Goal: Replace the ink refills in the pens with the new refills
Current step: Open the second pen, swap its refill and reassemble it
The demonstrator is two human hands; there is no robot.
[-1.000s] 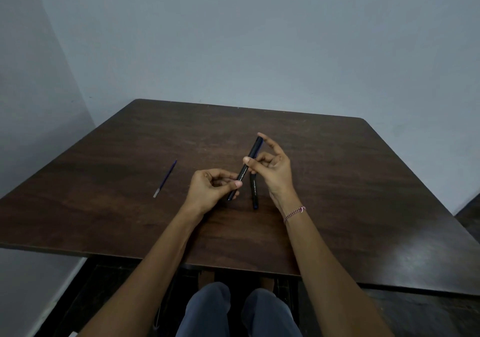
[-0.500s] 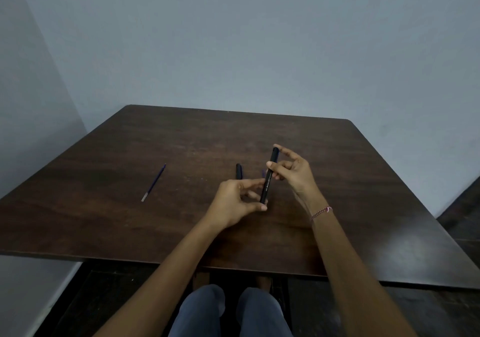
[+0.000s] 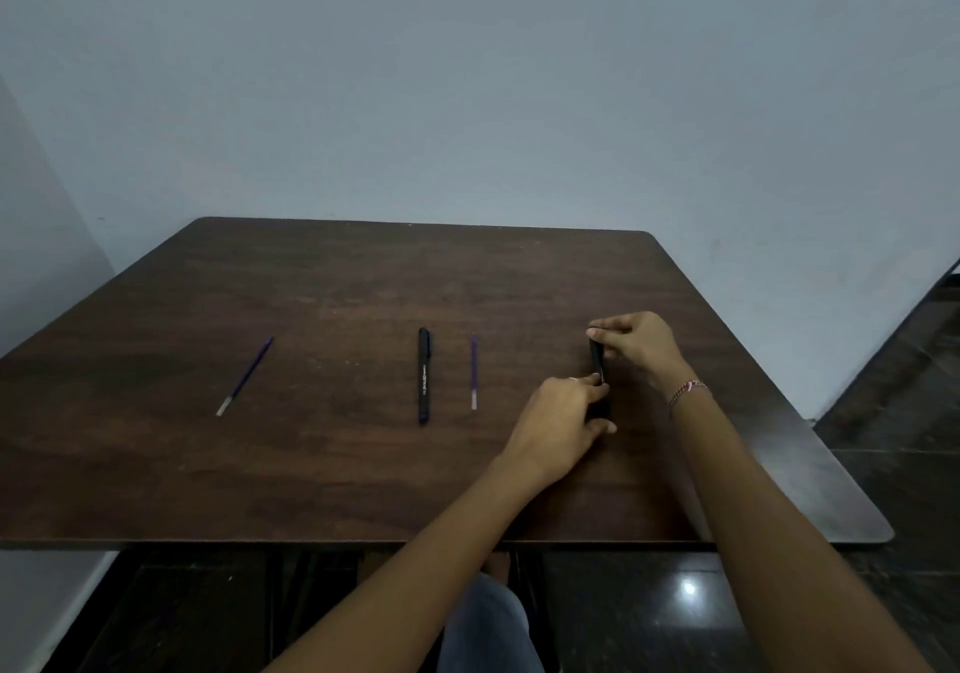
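Observation:
A black pen [image 3: 597, 360] is low over the right part of the dark wooden table [image 3: 363, 464], held by both hands. My right hand [image 3: 641, 345] pinches its far end. My left hand [image 3: 563, 423] grips its near end, hiding that part. A second black pen [image 3: 424, 376] lies in the middle of the table, pointing away from me. Just right of it lies a thin purple refill [image 3: 474, 371]. Another purple refill [image 3: 244, 377] lies slanted at the left.
The table's right edge [image 3: 810, 428] is close to my right forearm, with dark glossy floor [image 3: 675, 599] beyond and below. Pale walls stand behind and to the left. My knees show under the front edge.
Both hands have carried the held pen to the right and down toward the table. The second pen and the refill beside it, earlier partly hidden by my hands, now lie uncovered.

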